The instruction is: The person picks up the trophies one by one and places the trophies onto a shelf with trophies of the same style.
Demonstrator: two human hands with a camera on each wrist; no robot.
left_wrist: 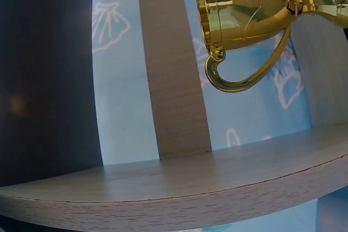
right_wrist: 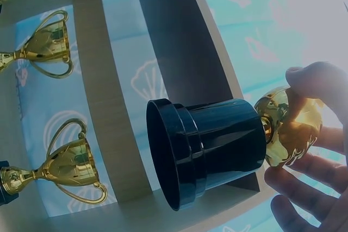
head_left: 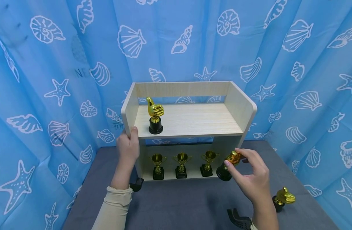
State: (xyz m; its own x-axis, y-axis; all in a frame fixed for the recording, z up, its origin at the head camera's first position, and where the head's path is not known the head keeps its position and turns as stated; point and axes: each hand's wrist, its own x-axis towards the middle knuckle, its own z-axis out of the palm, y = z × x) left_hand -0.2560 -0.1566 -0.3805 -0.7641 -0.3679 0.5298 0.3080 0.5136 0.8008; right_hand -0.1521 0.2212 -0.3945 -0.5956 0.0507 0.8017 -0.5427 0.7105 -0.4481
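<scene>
My right hand [head_left: 252, 174] pinches a gold trophy with a black base [head_left: 223, 172] by its gold top. The trophy is tilted, base toward the lower left, in front of the lower shelf's right end. In the right wrist view, the fingers and thumb close around the gold part and the black base [right_wrist: 217, 145] sticks out. My left hand [head_left: 128, 146] grips the left side panel of the wooden shelf unit [head_left: 190, 119]; the left wrist view does not show this hand. A gold thumbs-up trophy [head_left: 155, 116] stands upright on the upper shelf's left.
On the lower shelf three gold cup trophies stand in a row: left [head_left: 158, 166], middle [head_left: 181, 164] and right [head_left: 207, 163]. Another gold hand-shaped trophy [head_left: 283, 198] is on the grey tabletop [head_left: 176, 204], at right. A blue shell-patterned curtain [head_left: 170, 38] hangs behind.
</scene>
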